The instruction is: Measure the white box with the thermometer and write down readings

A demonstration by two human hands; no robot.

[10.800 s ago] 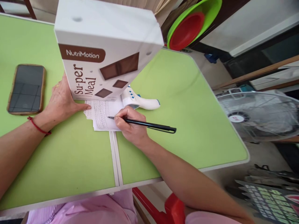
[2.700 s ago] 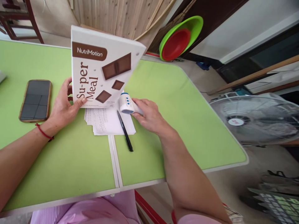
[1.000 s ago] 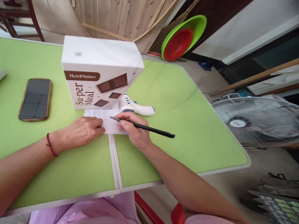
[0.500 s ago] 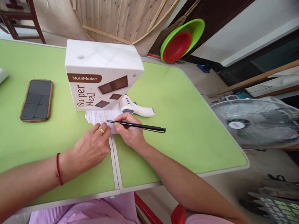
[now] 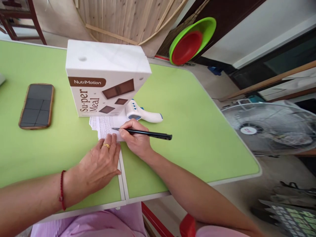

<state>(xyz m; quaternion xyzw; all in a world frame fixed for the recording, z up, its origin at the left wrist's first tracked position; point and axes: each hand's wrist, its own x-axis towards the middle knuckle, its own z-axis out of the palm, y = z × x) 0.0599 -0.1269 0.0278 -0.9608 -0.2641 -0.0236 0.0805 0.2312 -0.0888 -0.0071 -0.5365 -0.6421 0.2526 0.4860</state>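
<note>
Fingers closed round a slim black pen (image 5: 155,134), the right hand (image 5: 137,140) writes best if the flat left hand (image 5: 98,164), gripping nothing, steadies the white handwritten paper sheets (image 5: 105,123) between the green table's (image 5: 197,131) near and far edges.

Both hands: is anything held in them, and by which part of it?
The right hand holds the black pen near its writing end; the left hand grips nothing.
</note>
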